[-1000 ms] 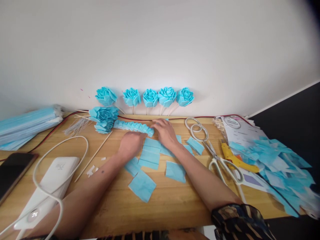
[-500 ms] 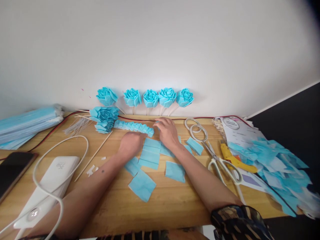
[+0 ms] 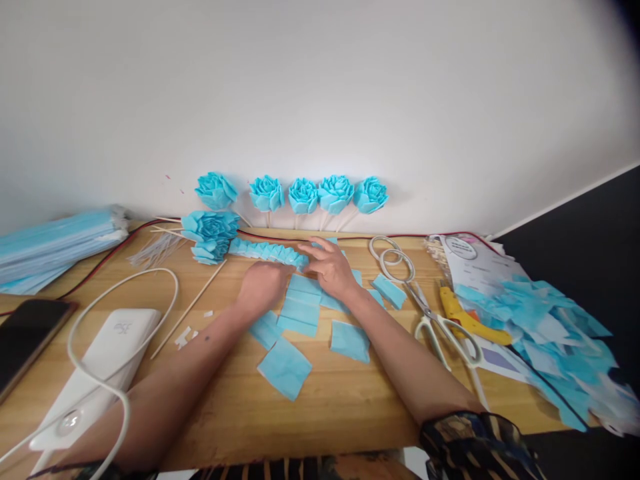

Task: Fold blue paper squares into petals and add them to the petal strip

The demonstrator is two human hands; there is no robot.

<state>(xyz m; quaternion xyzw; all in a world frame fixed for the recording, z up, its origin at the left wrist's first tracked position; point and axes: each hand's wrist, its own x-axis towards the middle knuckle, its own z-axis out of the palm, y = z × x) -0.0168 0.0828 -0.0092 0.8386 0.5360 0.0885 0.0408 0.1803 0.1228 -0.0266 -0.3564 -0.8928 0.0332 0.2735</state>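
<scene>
A row of folded light-blue petals (image 3: 265,251) stretches along the table, below the blue flowers lying at the back left. My left hand (image 3: 264,290) is closed beside the near side of the row's right end, knuckles up. Its fingertips are mostly hidden, so what they hold cannot be made out. At that same right end, my right hand (image 3: 330,268) has its upper fingers spread and its lower fingertips touching the last petal. Under and between my hands lie flat blue pieces, among them a creased rectangle (image 3: 301,305) and a square (image 3: 285,368).
Several blue flowers (image 3: 336,193) on sticks lean against the wall. Tape rolls (image 3: 397,267), open scissors (image 3: 430,313), a yellow glue gun (image 3: 465,317) and a heap of blue scraps (image 3: 550,333) lie right. A power bank (image 3: 100,373) with a looped cable and a phone (image 3: 30,340) lie left.
My right hand's fingers have spread apart, and its lower fingertips have come down to the row's right end. The last petal now sits closer in line. My left hand has barely moved.
</scene>
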